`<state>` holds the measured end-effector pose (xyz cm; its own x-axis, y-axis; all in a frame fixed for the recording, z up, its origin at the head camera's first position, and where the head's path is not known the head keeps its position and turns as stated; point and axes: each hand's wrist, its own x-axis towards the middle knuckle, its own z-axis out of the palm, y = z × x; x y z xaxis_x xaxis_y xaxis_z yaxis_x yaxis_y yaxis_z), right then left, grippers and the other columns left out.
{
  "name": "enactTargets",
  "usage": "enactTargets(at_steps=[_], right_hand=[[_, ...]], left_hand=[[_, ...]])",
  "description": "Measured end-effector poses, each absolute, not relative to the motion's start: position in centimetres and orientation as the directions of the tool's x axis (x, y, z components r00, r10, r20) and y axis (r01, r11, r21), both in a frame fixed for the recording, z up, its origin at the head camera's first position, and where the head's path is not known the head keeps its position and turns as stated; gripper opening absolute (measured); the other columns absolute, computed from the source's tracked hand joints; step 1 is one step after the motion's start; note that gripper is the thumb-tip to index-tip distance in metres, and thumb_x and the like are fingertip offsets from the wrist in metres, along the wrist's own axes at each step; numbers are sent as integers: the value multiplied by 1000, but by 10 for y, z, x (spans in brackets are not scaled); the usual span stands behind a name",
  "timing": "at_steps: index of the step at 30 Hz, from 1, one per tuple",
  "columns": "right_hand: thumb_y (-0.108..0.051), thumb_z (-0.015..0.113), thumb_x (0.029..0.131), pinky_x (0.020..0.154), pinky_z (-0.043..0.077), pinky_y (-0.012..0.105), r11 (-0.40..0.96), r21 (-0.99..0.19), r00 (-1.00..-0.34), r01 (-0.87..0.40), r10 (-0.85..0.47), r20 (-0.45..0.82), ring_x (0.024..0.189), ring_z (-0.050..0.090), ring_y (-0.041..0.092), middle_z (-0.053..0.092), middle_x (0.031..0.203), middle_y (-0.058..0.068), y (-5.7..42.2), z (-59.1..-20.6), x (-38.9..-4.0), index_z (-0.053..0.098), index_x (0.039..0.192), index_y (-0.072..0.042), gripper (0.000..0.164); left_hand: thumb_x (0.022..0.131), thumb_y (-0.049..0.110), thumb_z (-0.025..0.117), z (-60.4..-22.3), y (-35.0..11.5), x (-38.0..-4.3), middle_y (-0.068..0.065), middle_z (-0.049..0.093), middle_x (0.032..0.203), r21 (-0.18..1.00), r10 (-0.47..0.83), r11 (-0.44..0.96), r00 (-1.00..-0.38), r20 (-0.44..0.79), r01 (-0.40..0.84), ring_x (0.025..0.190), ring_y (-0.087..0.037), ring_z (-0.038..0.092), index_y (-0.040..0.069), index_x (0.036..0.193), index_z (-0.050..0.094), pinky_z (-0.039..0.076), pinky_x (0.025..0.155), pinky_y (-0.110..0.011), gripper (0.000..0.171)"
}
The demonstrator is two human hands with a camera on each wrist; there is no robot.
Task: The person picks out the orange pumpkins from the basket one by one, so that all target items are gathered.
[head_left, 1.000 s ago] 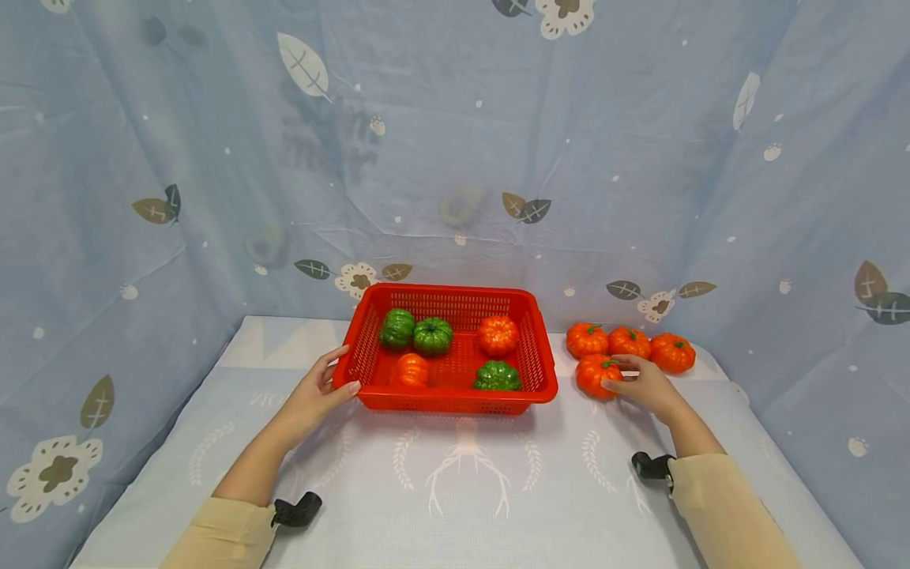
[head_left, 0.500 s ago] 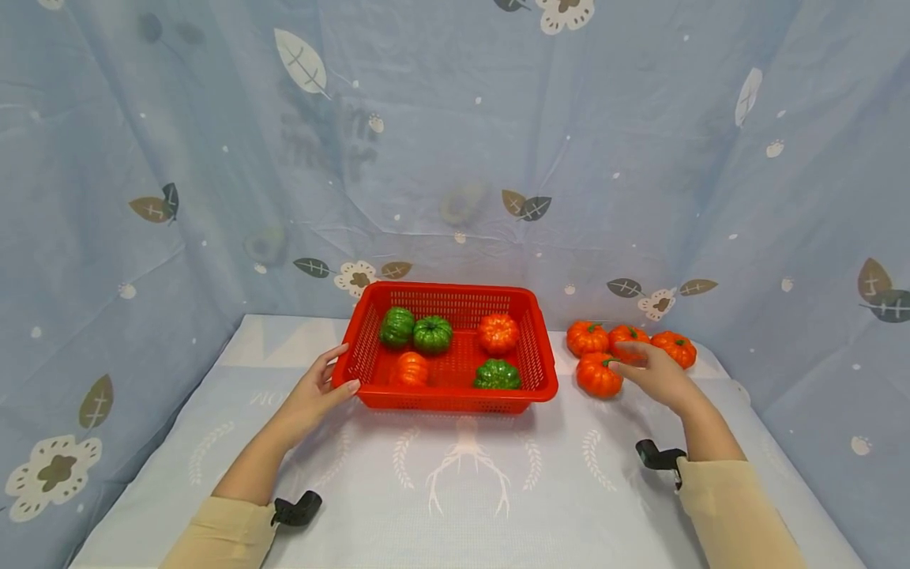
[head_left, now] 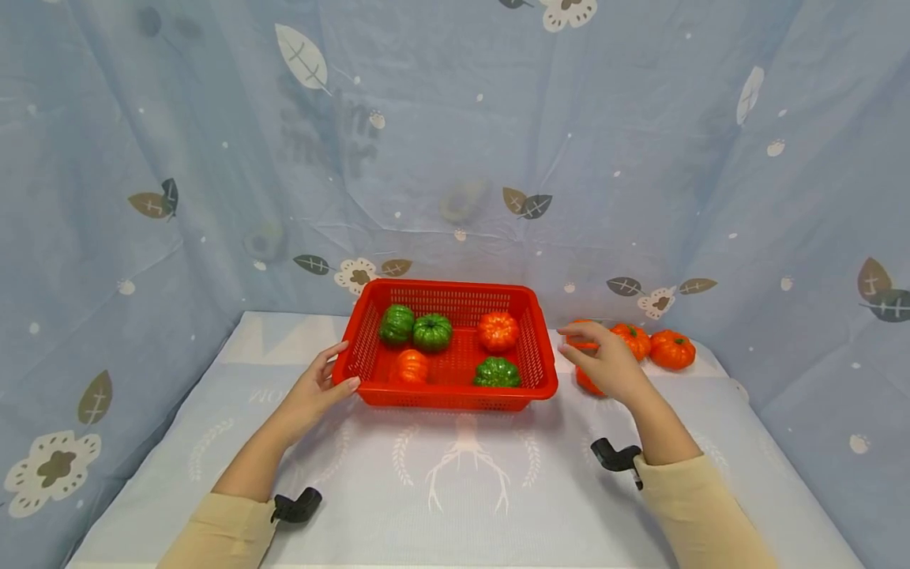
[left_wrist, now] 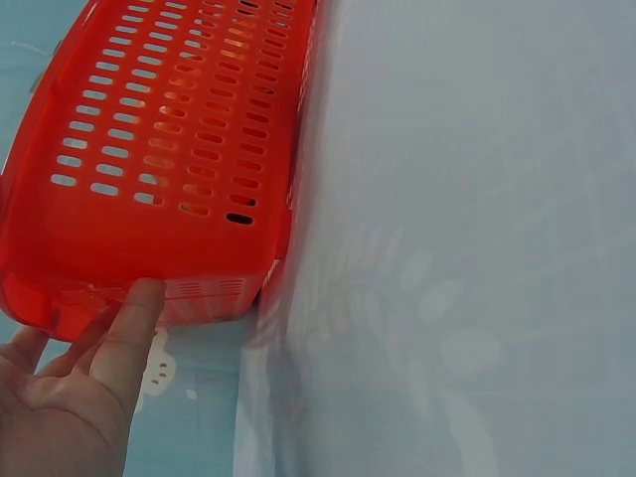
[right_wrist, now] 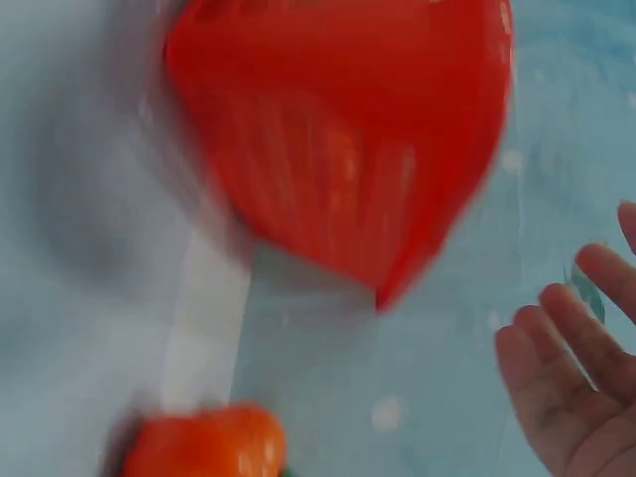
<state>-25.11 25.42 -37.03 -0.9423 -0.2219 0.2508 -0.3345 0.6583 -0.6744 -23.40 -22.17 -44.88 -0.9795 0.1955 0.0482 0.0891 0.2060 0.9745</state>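
A red plastic basket (head_left: 455, 397) sits on the table, with two green pumpkins (head_left: 432, 333) together at its left. Also inside are an orange pumpkin (head_left: 498, 331) at the back right, another orange one (head_left: 410, 367) at the front left and a green one (head_left: 497, 372) at the front right. My left hand (head_left: 313, 395) touches the basket's left end, thumb at the front corner. My right hand (head_left: 604, 359) holds nothing, fingers extended, between the basket and the orange pumpkins (head_left: 672, 349) on the right. It partly hides two of them in the head view.
A pale patterned cloth covers the table (head_left: 465, 490). Behind it hangs a blue curtain (head_left: 441, 158) with leaf and flower prints, close to the basket's back rim. The right wrist view is blurred.
My right hand has let go of the front orange pumpkin, lifted off it and moved left towards the basket. The left hand and the basket have stayed in place.
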Motion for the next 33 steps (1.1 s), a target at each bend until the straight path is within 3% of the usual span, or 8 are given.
enactTargets(at_steps=[11,18,23,33], right_hand=[[-23,71,95,91,57,46,499,-734,-887,-460,-283,364,108,64,26,65,119,12,183,-381,-260,68,123,-8,31],[-23,71,95,88,59,37,464,-781,-900,-418,-326,288,105,67,24,65,121,5,142,-389,-267,67,125,-12,33],[-22,72,94,90,58,37,485,-770,-896,-416,-365,254,109,64,22,65,122,2,120,-397,-275,68,125,-13,32],[-27,71,95,98,52,43,518,-766,-885,-382,-444,141,119,59,26,64,129,11,84,-396,-288,63,134,-11,43]], left_hand=[[96,15,67,-449,-223,-234,-25,33,155,976,187,209,-982,30,70,137,-44,42,16,159,20,51,100,-38,79],[96,17,68,-449,-222,-234,-24,33,155,977,192,200,-981,31,70,137,-44,41,16,159,20,52,99,-36,79],[96,17,68,-448,-221,-234,-24,32,156,977,189,203,-982,24,63,138,-44,41,17,159,20,51,100,-39,79],[96,15,67,-449,-221,-234,-24,31,156,978,181,202,-983,21,58,138,-44,41,17,159,20,50,101,-39,79]])
